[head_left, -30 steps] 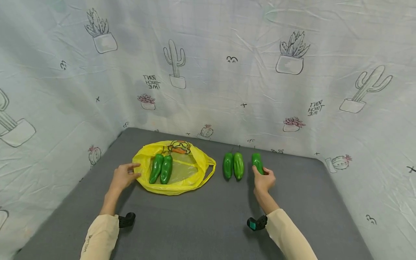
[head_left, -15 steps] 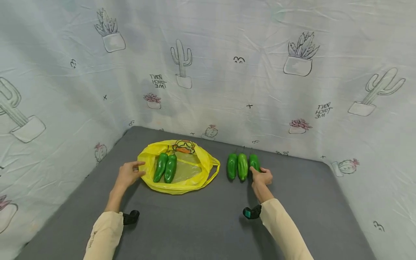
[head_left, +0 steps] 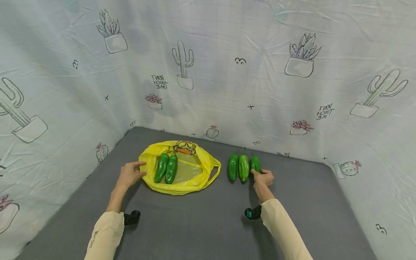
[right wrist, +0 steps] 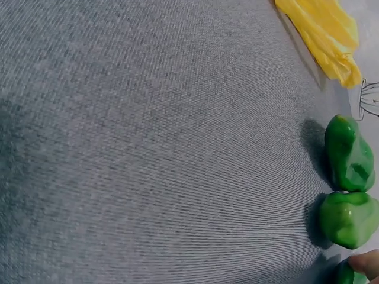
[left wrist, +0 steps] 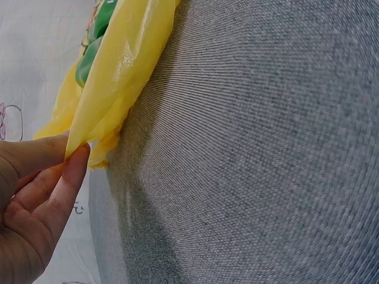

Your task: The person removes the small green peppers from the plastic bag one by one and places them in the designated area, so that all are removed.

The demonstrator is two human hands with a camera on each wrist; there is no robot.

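In the head view my left hand [head_left: 129, 174] is at the left edge of a yellow plastic bag [head_left: 183, 189], which lies with its mouth open. The left wrist view shows thumb and fingertips pinching the bag's edge [left wrist: 89, 127]. Two glossy green peppers [head_left: 161, 168] lie side by side inside the bag. To the right of it, a dark green pepper [head_left: 233, 167] and a lighter green pepper [head_left: 243, 168] lie on the table. My right hand [head_left: 263, 178] holds the rightmost green pepper [head_left: 255, 163] by its near end, close beside the lighter one. Its lower part is hidden by the fingers.
A grey cloth-covered table [head_left: 195, 224] lies beneath everything. White curtains [head_left: 221, 79] printed with cacti hang behind and at both sides. The bag's handle loop [head_left: 215, 174] points toward the loose peppers. A black device [head_left: 253, 212] is strapped to each wrist.
My right hand has brought the rightmost pepper left, narrowing its gap to the lighter one. The left hand stays at the bag's edge. The head view has shifted slightly.
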